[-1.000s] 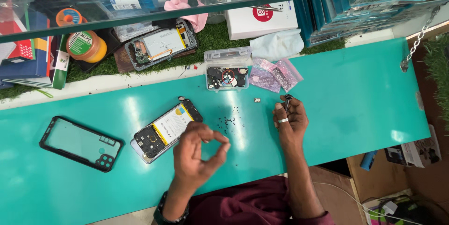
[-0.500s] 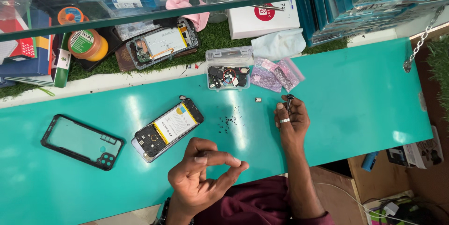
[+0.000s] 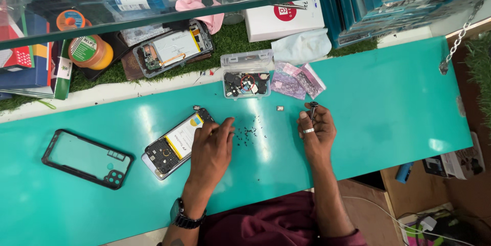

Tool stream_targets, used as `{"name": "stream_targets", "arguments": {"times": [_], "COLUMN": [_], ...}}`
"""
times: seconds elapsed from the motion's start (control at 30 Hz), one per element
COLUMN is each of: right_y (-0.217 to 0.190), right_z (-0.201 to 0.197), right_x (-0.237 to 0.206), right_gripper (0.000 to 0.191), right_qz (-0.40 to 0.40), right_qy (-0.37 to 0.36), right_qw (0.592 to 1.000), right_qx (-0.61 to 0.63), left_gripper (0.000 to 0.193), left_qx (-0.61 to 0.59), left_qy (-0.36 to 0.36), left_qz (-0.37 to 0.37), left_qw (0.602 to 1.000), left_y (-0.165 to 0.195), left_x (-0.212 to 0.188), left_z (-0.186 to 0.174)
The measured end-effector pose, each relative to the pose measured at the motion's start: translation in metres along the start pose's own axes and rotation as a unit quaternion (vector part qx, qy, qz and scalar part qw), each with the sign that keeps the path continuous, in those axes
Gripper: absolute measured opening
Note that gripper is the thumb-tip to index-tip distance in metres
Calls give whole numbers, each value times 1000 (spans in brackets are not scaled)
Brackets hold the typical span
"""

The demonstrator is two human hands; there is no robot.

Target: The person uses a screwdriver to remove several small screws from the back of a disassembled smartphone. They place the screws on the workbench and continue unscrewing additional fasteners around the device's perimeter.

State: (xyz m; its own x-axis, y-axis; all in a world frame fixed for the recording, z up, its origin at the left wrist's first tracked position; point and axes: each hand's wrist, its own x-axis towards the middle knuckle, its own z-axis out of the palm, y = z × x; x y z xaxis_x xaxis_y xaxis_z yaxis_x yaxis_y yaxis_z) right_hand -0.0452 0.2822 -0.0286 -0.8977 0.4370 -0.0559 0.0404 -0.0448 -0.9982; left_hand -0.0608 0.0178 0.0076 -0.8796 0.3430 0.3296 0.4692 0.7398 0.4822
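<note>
Over a teal bench (image 3: 368,97), the left hand (image 3: 212,146) pinches at tiny loose screws (image 3: 248,132) beside an opened smartphone (image 3: 176,142), seemingly mid-reassembly, while the right hand (image 3: 317,131) grips a small screwdriver (image 3: 312,108), needing precise seating next.

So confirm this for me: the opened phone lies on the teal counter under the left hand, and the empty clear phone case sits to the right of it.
One detail is off. In the head view the opened phone does lie on the teal counter with the left hand on it, but the empty clear phone case sits to the left of it, not the right.
</note>
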Motion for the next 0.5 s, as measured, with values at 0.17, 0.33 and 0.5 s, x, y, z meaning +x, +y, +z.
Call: {"name": "stream_targets", "arguments": {"times": [0.17, 0.33, 0.5], "right_y": [0, 0, 1], "right_z": [1, 0, 0], "right_x": [-1, 0, 0], "right_gripper": [28, 28, 28], "right_qz": [1, -7, -2], "right_qy": [3, 0, -1], "right_qw": [1000, 1000, 1000], "right_qx": [-8, -18, -16], "left_gripper": [28, 17, 11], "left_qx": [0, 29, 85], "left_qy": [24, -7, -68], "left_qz": [22, 50, 56], "left_qw": [999, 998, 992], "left_y": [1, 3, 4], "left_x": [6, 16, 25], "left_z": [0, 1, 7]}}
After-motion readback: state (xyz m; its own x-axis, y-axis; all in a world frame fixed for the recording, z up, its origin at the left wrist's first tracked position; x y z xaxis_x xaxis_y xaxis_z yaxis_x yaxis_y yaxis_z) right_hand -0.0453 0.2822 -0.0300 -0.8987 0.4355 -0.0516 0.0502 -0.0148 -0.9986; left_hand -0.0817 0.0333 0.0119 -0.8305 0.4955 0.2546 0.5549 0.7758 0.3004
